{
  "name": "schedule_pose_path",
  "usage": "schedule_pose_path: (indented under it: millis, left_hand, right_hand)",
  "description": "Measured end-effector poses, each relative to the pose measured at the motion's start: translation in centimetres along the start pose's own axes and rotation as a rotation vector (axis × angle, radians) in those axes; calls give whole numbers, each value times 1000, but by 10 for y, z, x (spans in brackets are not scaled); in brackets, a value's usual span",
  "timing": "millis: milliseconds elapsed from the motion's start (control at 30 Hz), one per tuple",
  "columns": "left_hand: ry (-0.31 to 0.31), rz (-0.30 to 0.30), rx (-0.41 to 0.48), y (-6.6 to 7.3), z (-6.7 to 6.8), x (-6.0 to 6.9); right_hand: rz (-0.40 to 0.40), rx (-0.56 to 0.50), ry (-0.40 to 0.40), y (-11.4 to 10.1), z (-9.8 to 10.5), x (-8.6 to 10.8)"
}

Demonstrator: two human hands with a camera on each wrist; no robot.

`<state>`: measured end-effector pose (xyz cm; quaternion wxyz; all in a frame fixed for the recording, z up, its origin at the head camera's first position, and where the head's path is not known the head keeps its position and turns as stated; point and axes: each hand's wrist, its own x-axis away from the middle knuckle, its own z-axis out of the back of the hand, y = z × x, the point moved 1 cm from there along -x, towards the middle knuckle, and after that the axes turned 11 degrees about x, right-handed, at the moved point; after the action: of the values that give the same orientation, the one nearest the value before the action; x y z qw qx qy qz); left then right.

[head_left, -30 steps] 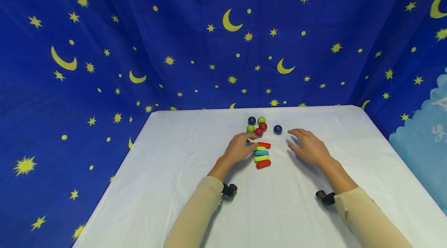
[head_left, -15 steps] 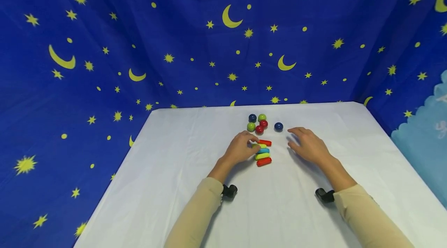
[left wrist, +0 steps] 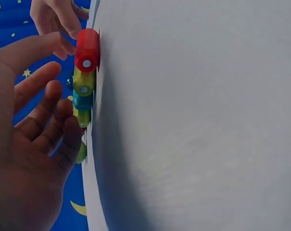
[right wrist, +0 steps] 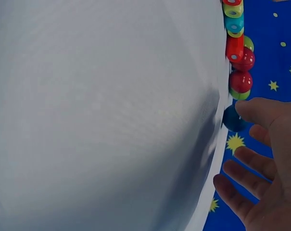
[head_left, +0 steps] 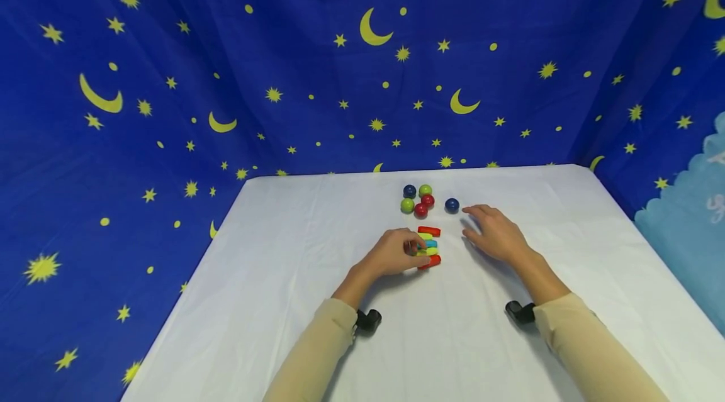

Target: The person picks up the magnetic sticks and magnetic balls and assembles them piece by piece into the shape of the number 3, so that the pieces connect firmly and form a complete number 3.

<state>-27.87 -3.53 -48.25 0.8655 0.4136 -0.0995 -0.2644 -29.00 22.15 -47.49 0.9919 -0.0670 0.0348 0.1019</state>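
A column of short coloured cylinders lies on the white cloth: a far red cylinder [head_left: 429,231], yellow ones, a blue cylinder [head_left: 432,243] and a near red cylinder [left wrist: 87,50]. Pale round spots mark their ends. My left hand [head_left: 392,253] hovers at their left side, fingers loosely bent and thumb beside the near red one. In the left wrist view nothing sits in its grasp; whether a fingertip touches a cylinder is unclear. My right hand [head_left: 498,233] is held with fingers spread, holding nothing, close to a lone dark blue ball [head_left: 452,205].
Beyond the cylinders several glossy balls form a group, among them a red ball [head_left: 421,210], a green ball [head_left: 407,205] and another dark blue ball [head_left: 410,190]. A blue curtain [head_left: 317,62] with moons and stars rises behind the white table [head_left: 272,301].
My left hand has moved nearer to me along the column, from beside the far red cylinder to beside the near red one. The right hand has shifted slightly left. Cylinders and balls look unmoved.
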Motion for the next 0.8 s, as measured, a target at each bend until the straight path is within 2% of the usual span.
schedule_pose_path:
  millis: [200, 367, 667, 800]
  left_hand:
    - [-52, -18, -12, -3, -3, 3]
    - [-69, -39, -54, -2, -3, 5]
    - [-49, 6, -166, 1, -8, 8]
    - [-39, -34, -164, -2, -9, 9]
  right_hand:
    - [-5, 3, -9, -1, -3, -4]
    - [-12, -1, -15, -2, -3, -7]
    - [-5, -15, -11, -3, -6, -12]
    - [1, -28, 3, -3, -7, -14]
